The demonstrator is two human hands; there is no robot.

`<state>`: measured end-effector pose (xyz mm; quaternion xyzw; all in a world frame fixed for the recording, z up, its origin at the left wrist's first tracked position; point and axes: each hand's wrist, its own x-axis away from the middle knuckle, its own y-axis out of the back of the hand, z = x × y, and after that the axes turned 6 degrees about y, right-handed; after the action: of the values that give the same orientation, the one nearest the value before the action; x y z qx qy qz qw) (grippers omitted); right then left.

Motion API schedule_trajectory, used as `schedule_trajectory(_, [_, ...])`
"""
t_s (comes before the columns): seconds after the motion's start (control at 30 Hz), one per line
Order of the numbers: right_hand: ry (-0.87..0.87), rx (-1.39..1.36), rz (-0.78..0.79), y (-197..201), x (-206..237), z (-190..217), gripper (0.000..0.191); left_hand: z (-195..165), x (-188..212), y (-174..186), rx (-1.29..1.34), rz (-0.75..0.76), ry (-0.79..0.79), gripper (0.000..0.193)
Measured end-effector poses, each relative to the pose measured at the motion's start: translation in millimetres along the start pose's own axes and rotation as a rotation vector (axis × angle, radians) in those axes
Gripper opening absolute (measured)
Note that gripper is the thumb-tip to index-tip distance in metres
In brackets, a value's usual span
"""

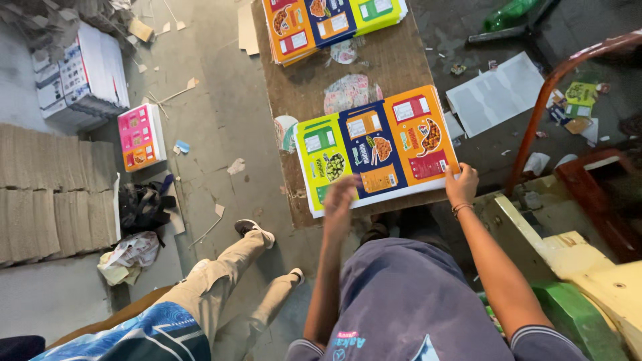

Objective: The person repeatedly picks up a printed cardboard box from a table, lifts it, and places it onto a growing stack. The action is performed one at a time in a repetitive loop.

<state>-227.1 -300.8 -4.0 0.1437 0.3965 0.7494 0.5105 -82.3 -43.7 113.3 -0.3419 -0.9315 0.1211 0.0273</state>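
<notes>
Brown wooden bench (401,63), seen from above, carrying two stacks of printed carton sheets. Near stack of printed sheets (374,150) lies at the bench's near edge, its top sheet divided into a yellow-green, a dark blue and an orange panel, each with food pictures. Left hand (340,198) rests on the near edge of this stack at the yellow-green and blue panels; it is blurred, so how far its fingers are spread cannot be told. Right hand (461,185) touches the stack's near right corner, fingers curled over the sheet edge, a bracelet at the wrist. Far stack of printed sheets (331,23), in the same colours, sits at the bench's far edge. Round paper scraps (351,90) lie on the bare wood between the stacks. Beside the bench on the concrete floor: a pink printed bundle (140,137), and another person's legs in beige trousers (221,281).
</notes>
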Motion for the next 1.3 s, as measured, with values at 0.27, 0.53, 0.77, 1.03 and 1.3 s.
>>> schedule_trajectory(0.27, [0.145,0.018,-0.128,0.7,33.9,2.1,0.076,-259.5,52.1,-68.4,0.698,0.835,-0.575,0.066])
schedule_trajectory(0.53, [0.162,0.008,0.189,-2.0,110.7,-12.9,0.097,-276.1,45.9,-51.7,0.619,0.989,-0.689,0.073])
schedule_trajectory(0.77, [0.301,0.067,0.307,-8.7,115.2,-20.0,0.097,-210.9,112.0,-34.4,0.581,0.907,-0.612,0.082])
schedule_trajectory(1.03, [0.257,0.07,0.506,-2.2,120.8,-10.9,0.095,98.1,79.8,74.2,0.673,-0.352,0.611,0.093])
schedule_trajectory(1.3, [0.155,0.177,0.566,-1.1,116.1,-1.9,0.094,162.6,56.9,76.7,0.998,-0.452,0.828,0.113])
